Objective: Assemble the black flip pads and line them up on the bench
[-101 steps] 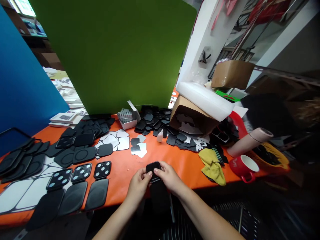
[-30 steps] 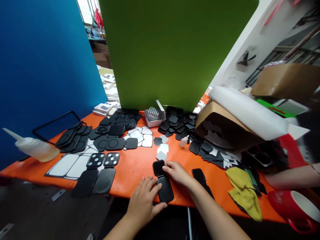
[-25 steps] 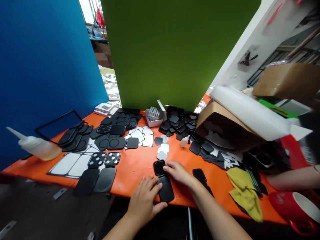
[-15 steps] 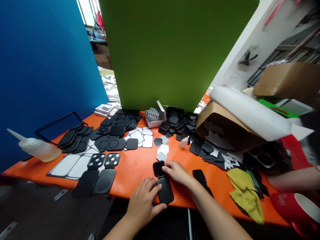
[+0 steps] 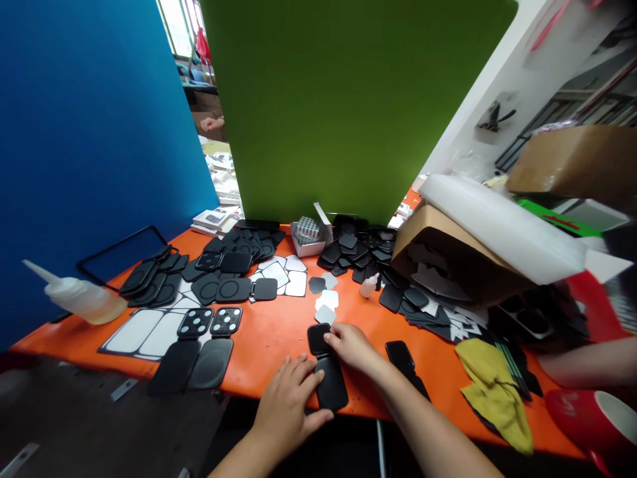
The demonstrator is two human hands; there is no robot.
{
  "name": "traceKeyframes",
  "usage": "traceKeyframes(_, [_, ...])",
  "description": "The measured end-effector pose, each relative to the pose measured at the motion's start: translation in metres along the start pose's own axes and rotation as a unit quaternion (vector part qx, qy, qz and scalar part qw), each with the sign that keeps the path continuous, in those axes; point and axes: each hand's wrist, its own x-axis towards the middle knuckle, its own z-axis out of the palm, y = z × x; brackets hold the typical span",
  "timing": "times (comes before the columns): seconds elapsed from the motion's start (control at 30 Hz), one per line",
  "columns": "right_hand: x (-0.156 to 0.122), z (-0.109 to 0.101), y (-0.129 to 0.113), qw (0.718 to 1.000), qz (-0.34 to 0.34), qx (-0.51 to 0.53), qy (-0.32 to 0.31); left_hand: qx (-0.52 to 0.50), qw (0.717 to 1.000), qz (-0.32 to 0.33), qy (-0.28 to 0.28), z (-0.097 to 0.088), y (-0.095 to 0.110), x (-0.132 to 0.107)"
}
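Observation:
A black hinged folding pad (image 5: 332, 386), maybe a folding charger case, lies unfolded near the table's front edge. Its smaller upper panel has a raised rim. My right hand (image 5: 351, 345) is closed at that panel's right edge, thumb on top and fingers curled down beside it. My left hand (image 5: 291, 401) lies spread along the left side of the lower panel, fingertips touching its edge. Just beyond the pad are grey and white square-cornered sheets (image 5: 326, 313). A small dropper bottle (image 5: 369, 285) stands farther right. Another black folding pad (image 5: 399, 357) lies beside my right forearm.
Piles of black panels (image 5: 348, 249) and a box of small round pieces (image 5: 309, 247) line the back. To the left are dotted panels (image 5: 194, 323) and a squeeze bottle (image 5: 84, 300). At right are a carton (image 5: 448, 232), yellow cloth (image 5: 490, 382), red mug (image 5: 582, 418) and another person's arm (image 5: 592, 362).
The view has shifted slightly, and the scene sits a little lower and to the right. Both hands stay at the pad. A distant hand now shows in the gap between the panels.

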Motion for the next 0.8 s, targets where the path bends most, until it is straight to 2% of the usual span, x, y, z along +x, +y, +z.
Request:
traceKeyframes(0.33, [0.002,-0.010,-0.008,0.994,0.002,-0.105,-0.025,-0.001,1.000,-0.009,0.010,0.001,0.000,0.000])
traceKeyframes(0.57, [0.002,-0.005,-0.010,0.988,0.025,-0.149,0.004,0.007,1.000,0.005,0.008,0.001,-0.001,0.000])
traceKeyframes(0.8, [-0.002,-0.016,-0.001,0.990,0.038,-0.135,0.024,0.022,1.000,0.010,0.018,0.002,-0.001,-0.001])
